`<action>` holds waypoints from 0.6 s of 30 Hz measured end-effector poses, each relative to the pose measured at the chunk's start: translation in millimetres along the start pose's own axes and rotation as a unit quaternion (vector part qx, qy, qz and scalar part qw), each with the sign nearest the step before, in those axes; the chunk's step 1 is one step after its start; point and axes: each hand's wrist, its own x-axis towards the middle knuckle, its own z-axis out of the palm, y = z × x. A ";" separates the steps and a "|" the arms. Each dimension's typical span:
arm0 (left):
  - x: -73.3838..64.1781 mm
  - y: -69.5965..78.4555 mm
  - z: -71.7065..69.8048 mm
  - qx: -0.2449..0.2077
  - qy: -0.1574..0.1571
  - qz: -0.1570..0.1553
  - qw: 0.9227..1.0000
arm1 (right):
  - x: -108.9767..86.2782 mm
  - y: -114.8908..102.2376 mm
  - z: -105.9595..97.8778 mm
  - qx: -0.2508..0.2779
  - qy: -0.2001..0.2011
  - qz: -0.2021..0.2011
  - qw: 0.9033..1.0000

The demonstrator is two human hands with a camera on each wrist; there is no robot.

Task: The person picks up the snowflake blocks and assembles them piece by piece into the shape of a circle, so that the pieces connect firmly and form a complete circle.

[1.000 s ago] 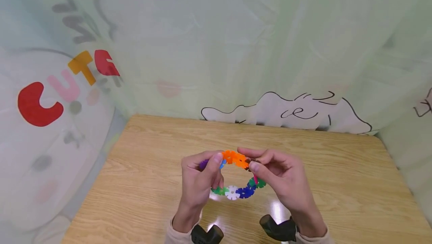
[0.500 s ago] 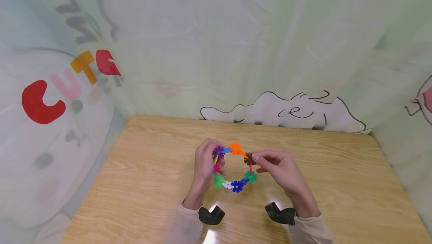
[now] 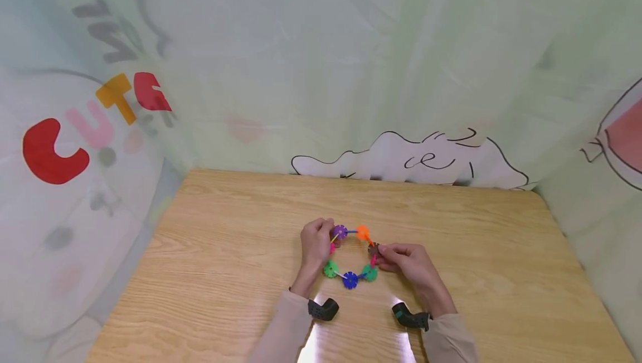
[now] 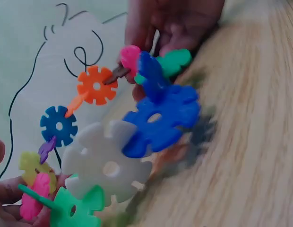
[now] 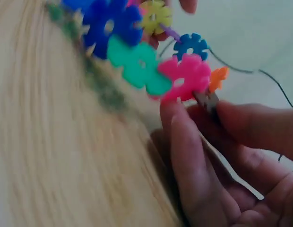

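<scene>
A closed ring of slotted plastic snowflake discs [image 3: 350, 280] in many colours is held between both hands, close over the table. My left hand [image 3: 316, 246] grips its left side, by the yellow disc [image 4: 37, 166] and a pink disc [image 4: 35, 198]; part of that side is hidden behind the hand. On the opposite side, my right hand [image 3: 413, 267] pinches the brown disc [image 5: 209, 105] between thumb and fingers, just beside another pink disc [image 5: 186, 78]. Purple [image 3: 340, 232] and orange discs [image 3: 363, 232] make up the far edge. A white disc [image 4: 106, 161] joins the near blue and green ones.
The wooden table [image 3: 225, 274] spreads around the hands. Behind it hangs a pale printed curtain [image 3: 351, 73], meeting the table's back edge. Each wrist carries a black camera mount, one on the left [image 3: 324, 309] and one on the right [image 3: 411, 317].
The ring has been lowered toward the table and has turned to show its whole round shape. The left hand has shifted from the orange and blue discs to the ring's left side; the right keeps pinching the brown disc.
</scene>
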 end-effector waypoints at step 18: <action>5.9 -10.1 -31.9 0.185 -0.066 0.134 0.971 | 7.8 9.8 1.9 -0.109 0.140 -0.040 0.983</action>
